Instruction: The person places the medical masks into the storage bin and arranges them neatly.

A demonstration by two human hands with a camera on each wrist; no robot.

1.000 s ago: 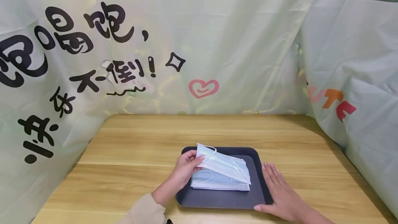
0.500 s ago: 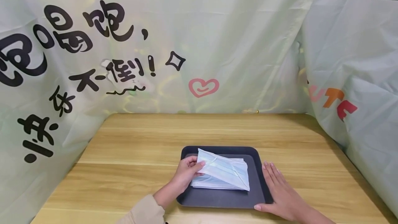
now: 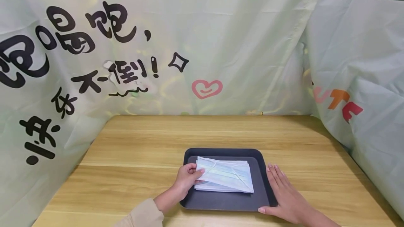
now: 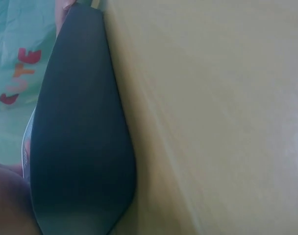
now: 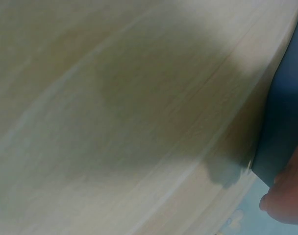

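Note:
My left hand point(image 3: 186, 178) pinches the left edge of a light blue disposable face mask point(image 3: 224, 175) between thumb and fingers. That mask lies slightly askew over a stack of face masks point(image 3: 214, 186) in a dark rectangular tray point(image 3: 221, 204); white ear loops show on its top. My right hand point(image 3: 288, 199) rests against the tray's right side, fingers straight along the rim and thumb at the near right corner. In the left wrist view the tray's outer wall point(image 4: 83, 117) hides most of the masks. The right wrist view shows part of the right hand point(image 5: 288, 196) touching the tray point(image 5: 284, 112).
The tray sits near the front of a light wooden table point(image 3: 142, 150). A pale printed cloth point(image 3: 252, 45) with lettering and a pink heart point(image 3: 207, 89) hangs behind the table and along both sides.
My left hand has lowered the mask's raised left end, so it now lies nearly flat and closer in line with the stack. The right hand has stayed at the tray's side.

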